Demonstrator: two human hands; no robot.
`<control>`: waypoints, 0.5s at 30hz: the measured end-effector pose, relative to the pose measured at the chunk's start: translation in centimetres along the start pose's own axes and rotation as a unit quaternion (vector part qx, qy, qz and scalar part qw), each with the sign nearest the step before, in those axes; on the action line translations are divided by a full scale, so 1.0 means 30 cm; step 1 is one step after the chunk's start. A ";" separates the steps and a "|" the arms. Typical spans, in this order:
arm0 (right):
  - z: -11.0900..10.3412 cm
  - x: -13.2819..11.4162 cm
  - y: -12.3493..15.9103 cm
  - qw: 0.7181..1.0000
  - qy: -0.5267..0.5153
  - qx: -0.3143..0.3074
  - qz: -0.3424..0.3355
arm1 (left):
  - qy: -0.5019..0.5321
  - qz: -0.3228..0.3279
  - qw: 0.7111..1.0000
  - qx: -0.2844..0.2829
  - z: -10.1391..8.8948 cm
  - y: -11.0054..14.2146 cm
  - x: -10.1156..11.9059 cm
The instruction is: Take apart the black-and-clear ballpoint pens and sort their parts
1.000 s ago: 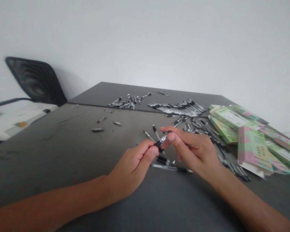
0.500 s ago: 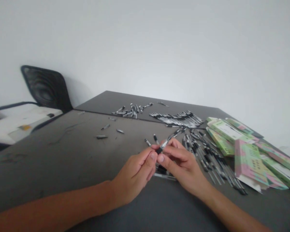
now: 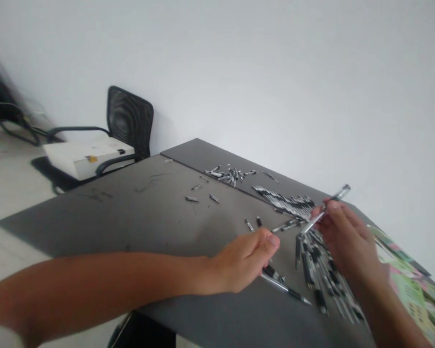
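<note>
The right hand (image 3: 351,244) pinches one pen (image 3: 314,222) between thumb and fingers; this pen is tilted, its far end raised to the right, above the loose pens (image 3: 317,270) on the table (image 3: 159,232). The left hand (image 3: 246,256) is curled, its thumb against the forefinger; whether it has something inside, I cannot tell. Farther away lies a row of pens (image 3: 288,202); the cartons (image 3: 408,290) are at near right.
</note>
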State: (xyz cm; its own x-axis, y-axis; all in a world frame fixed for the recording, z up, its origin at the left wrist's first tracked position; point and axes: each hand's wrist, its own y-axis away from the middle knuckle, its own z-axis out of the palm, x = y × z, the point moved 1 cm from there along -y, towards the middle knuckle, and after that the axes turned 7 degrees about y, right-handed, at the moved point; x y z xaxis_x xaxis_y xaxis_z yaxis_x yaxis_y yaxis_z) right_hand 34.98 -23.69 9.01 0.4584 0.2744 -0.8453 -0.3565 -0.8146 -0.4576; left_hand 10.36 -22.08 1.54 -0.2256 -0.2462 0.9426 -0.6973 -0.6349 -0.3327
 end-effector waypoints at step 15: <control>0.220 0.248 -0.446 0.788 0.567 -0.236 -0.055 | -0.085 0.015 0.996 -0.018 -0.014 0.000 0.036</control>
State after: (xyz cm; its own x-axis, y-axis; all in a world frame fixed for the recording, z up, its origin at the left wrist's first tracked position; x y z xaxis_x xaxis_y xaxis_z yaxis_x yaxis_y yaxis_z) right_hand 37.80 -7.38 7.04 0.9930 -0.0583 0.1031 -0.0444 -0.9903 -0.1317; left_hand 9.84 -22.04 2.59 -0.1308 -0.3871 0.9127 -0.7163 -0.5996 -0.3569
